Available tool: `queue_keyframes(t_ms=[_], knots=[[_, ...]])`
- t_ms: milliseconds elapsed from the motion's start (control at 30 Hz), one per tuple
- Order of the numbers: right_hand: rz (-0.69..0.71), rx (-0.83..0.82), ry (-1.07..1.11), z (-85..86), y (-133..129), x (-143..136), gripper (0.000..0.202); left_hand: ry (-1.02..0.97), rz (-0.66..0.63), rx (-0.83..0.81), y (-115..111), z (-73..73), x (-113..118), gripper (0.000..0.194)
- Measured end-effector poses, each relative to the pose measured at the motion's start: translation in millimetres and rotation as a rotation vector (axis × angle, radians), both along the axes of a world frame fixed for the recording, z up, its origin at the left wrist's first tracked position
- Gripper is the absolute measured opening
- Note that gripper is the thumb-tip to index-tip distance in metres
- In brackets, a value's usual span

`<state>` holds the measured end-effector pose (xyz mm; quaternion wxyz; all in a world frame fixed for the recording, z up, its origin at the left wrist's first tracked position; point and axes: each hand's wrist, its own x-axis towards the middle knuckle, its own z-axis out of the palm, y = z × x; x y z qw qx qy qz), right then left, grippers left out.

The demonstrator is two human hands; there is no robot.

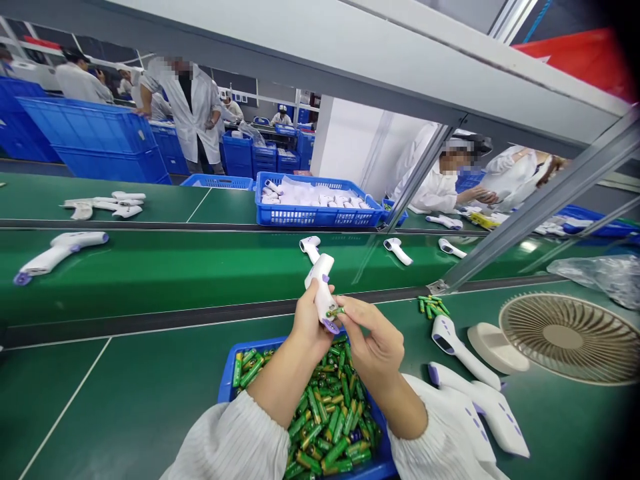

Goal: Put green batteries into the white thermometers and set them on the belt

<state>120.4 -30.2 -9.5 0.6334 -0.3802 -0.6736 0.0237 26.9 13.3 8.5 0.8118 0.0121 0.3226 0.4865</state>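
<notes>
My left hand [311, 319] is wrapped round a white infrared thermometer [321, 280], its handle end tilted toward me with a purple flap [331, 327] hanging open. Between the fingertips of my right hand [373, 337] is a green battery [337, 311], held at the opening in the handle. How far in the battery sits, I cannot tell. Below both hands stands a blue bin [226, 377] filled with green and gold batteries [325, 417]. To the right lie several white thermometers [465, 353] near a small pile of batteries [433, 307].
Thermometers [65, 252] lie along the green conveyor belt [200, 270]. Beyond it is a blue basket [320, 215] of thermometers. A beige fan [563, 337] stands at right, near a plastic bag [605, 277]. A metal post [530, 193] slants across. People in white coats work behind.
</notes>
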Motion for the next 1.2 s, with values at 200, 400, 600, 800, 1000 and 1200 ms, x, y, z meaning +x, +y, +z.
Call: queue_keyframes(t_ms=[200, 400, 600, 800, 1000, 1200], knots=[[0.017, 0.092, -0.165, 0.2, 3, 8, 0.03, -0.076, -0.043, -0.059, 0, -2.4, 0, 0.035], [0.114, -0.17, -0.212, -2.8, -3, 19, 0.044, -0.07, -0.1, 0.053, 4, -2.9, -4, 0.037], [0.123, -0.288, -0.016, -6.6, 6, 12, 0.016, 0.019, -0.043, 0.043, 1, -1.3, 2, 0.033], [0.301, -0.41, 0.221, -17.6, 8, 8, 0.007, 0.189, 0.058, 0.051, -9, 4.8, 5, 0.03], [0.045, -0.466, 0.093, -18.0, -8, 3, 0.022, 0.8, -0.176, 0.21, 40, 1.1, -19, 0.029], [0.186, -0.595, -0.349, -23.8, -9, -2, 0.018, 1.317, -0.08, 0.261, 136, -18.9, -94, 0.021]])
